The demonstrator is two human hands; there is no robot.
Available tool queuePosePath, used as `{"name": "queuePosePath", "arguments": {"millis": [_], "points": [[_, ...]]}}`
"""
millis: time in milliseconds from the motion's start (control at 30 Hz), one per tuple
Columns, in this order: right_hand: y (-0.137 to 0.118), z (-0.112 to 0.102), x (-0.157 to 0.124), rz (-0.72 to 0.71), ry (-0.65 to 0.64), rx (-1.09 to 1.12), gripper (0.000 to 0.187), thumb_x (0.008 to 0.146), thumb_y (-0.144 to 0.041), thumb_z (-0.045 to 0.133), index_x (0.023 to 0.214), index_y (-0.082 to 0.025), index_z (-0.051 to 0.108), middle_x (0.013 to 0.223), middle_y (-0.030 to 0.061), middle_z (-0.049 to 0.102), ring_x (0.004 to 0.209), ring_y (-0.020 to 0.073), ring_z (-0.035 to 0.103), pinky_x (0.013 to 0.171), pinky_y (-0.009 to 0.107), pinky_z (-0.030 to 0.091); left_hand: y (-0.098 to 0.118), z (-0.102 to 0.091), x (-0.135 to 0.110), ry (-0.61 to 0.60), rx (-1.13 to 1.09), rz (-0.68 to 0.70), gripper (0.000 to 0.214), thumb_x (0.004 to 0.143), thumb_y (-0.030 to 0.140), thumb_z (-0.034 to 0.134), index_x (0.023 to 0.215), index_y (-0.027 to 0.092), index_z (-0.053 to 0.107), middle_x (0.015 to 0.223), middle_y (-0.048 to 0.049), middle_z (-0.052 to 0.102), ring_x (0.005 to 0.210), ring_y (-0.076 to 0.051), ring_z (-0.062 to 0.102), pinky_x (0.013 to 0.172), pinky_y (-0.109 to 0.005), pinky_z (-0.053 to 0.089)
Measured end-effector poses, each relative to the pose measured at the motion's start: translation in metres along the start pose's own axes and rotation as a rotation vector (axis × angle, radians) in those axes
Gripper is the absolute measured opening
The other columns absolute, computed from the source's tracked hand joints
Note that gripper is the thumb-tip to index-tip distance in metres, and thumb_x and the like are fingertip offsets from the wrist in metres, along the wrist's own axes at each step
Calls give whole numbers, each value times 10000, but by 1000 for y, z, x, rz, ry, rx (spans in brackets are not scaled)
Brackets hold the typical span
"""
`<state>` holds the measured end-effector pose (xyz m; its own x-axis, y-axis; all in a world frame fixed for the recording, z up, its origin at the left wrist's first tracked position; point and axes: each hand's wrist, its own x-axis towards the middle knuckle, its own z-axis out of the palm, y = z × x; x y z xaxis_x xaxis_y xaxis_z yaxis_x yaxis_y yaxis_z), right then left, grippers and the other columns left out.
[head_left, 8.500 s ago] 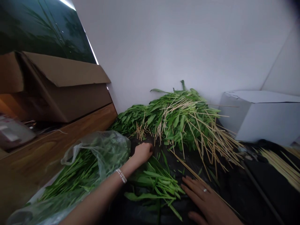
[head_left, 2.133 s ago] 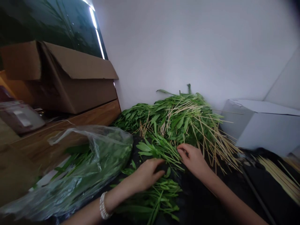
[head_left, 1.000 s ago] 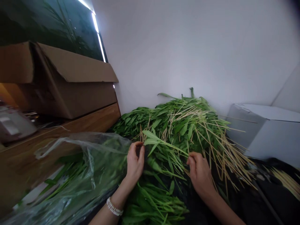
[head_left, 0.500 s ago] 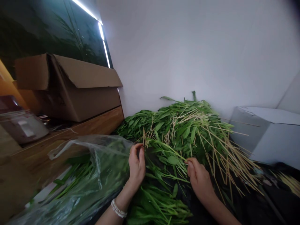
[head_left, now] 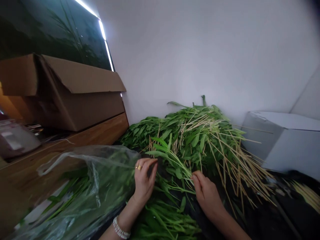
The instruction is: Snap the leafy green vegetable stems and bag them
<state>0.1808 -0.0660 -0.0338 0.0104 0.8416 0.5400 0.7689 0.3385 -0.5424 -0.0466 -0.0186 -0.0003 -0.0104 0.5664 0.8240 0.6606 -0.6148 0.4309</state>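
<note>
My right hand (head_left: 206,193) pinches the stem ends of a small bunch of green leafy stalks (head_left: 167,156) that rises up and to the left. My left hand (head_left: 143,180), with a gold ring and a pearl bracelet, has its fingers together against the lower stems of that bunch, beside a clear plastic bag (head_left: 87,186). Loose green stalks (head_left: 162,221) lie on the dark cloth between my forearms. Behind the hands a big heap of skewered greens (head_left: 200,136) lies against the wall, its bamboo sticks fanning to the right.
The clear plastic bag at the left holds more greens. A brown cardboard box (head_left: 75,96) sits on a wooden ledge (head_left: 75,146) at the left. A white box (head_left: 285,140) stands at the right, with loose bamboo skewers (head_left: 306,196) in front of it.
Over the last second the bunch has been gathered tighter and its leaves stand higher. My left hand slid down from the bunch's top to its lower stems; my right hand shifted slightly left.
</note>
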Motion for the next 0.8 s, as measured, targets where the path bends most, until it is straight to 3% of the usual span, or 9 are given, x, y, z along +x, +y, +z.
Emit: {"name": "queuePosePath", "arguments": {"millis": [200,400,633,800], "points": [[-4,1,-3,-56,-89,-69,289,975,-339,298,806,-239,510,643,6,599,600,189,552,589,280,360,2,-1,-1,-61,101,119,163,858,230,611,983,280,704,874,-48,617,864,-203,550,789,-340,427],[-7,1,-8,-127,-112,-87,274,986,-303,310,818,-230,515,656,1,594,640,184,554,634,283,353,1,2,2,-223,191,168,147,877,266,594,966,278,710,875,-48,672,864,-211,550,781,-356,382],[-12,0,-6,-247,-93,-55,248,986,-247,322,819,-221,504,659,-16,595,609,158,553,648,279,347,-1,5,-1,-243,193,202,141,879,247,600,984,249,694,936,-52,668,911,-214,540,784,-364,370],[-13,-2,-6,-244,-105,-40,233,981,-237,333,826,-220,506,660,-20,597,616,158,569,640,278,348,-2,5,-1,-259,217,250,135,883,240,604,979,267,695,943,-31,687,910,-201,550,798,-373,351]]}}
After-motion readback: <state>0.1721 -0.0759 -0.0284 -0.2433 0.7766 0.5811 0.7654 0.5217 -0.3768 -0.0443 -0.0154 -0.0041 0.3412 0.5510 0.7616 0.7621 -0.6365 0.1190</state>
